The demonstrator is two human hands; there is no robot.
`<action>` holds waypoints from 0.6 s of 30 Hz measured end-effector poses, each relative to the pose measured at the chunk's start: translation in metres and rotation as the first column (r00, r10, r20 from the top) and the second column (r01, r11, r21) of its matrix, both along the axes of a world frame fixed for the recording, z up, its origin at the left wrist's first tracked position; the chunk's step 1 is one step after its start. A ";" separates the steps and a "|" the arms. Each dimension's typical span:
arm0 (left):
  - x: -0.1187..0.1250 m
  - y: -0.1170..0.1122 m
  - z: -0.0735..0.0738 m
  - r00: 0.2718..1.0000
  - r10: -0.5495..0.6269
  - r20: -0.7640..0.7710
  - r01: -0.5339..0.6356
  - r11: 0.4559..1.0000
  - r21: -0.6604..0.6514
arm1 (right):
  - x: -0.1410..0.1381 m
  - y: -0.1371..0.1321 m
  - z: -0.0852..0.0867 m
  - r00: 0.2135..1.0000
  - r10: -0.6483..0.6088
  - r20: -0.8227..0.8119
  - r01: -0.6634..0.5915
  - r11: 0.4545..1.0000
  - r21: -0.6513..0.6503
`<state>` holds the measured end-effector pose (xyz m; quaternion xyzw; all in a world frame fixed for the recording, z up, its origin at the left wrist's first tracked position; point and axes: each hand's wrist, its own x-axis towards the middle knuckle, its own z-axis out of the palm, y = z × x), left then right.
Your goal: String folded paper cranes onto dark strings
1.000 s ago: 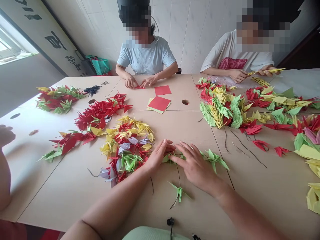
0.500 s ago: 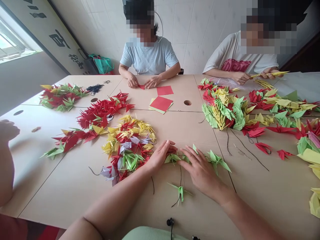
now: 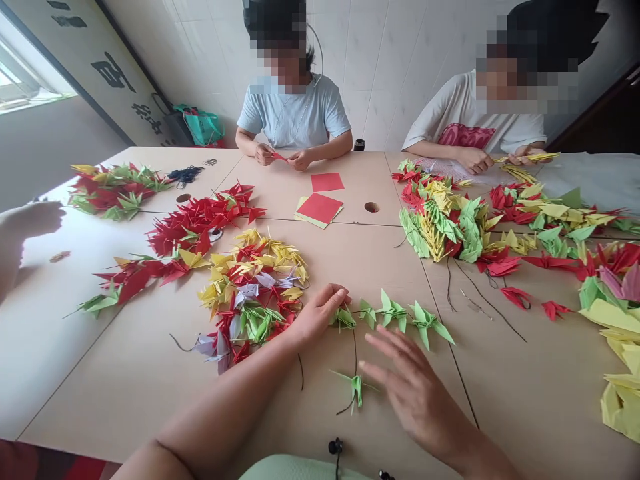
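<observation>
On the table (image 3: 150, 373), a strand of green paper cranes (image 3: 400, 313) is laid out. Its left end is covered by the left hand (image 3: 315, 315); whether that grip pinches or only presses cannot be told. The right hand (image 3: 417, 393) is held spread and empty beside a single green crane (image 3: 356, 387). The folds are judged light and crushable, best lifted by the thread (image 3: 355, 343).

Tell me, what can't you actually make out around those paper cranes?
Head view throughout.
Left hand: its grip on the green crane string is hidden by its own fingers.
Yellow paper pile: cut off by the right edge.
Small dark item by the far wall: too small to identify.
</observation>
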<state>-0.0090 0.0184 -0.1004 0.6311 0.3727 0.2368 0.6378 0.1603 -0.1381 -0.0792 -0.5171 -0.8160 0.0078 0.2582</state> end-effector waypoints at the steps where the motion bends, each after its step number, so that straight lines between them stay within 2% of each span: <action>1: 0.000 -0.001 0.001 0.999 -0.022 -0.034 0.024 0.998 0.054 | 0.007 0.002 -0.002 0.997 -0.077 -0.014 0.077 0.997 0.026; 2: 0.000 -0.003 0.002 0.997 -0.041 -0.071 0.049 0.992 0.113 | 0.016 0.005 -0.004 0.985 -0.168 -0.029 0.169 0.985 0.038; 4: 0.000 -0.007 0.007 0.986 -0.066 -0.151 0.102 0.964 0.244 | 0.036 0.012 -0.011 0.927 -0.373 -0.031 0.373 0.928 0.014; 6: 0.000 -0.012 0.014 0.970 -0.075 -0.231 0.161 0.912 0.377 | 0.054 0.018 -0.019 0.891 -0.454 -0.022 0.454 0.891 -0.008; 9: -0.001 -0.020 0.027 0.935 -0.040 -0.353 0.230 0.825 0.517 | 0.069 0.023 -0.034 0.868 -0.496 -0.022 0.494 0.868 -0.050; 13: -0.006 -0.030 0.045 0.869 -0.031 -0.493 0.350 0.743 0.571 | 0.070 0.023 -0.045 0.863 -0.503 -0.047 0.496 0.861 -0.112; 15: -0.010 -0.036 0.051 0.805 -0.073 -0.589 0.470 0.683 0.559 | 0.070 0.023 -0.047 0.863 -0.501 -0.064 0.490 0.861 -0.135; 18: -0.017 -0.045 0.052 0.676 -0.056 -0.735 0.638 0.544 0.546 | 0.072 0.023 -0.047 0.861 -0.500 -0.091 0.484 0.861 -0.158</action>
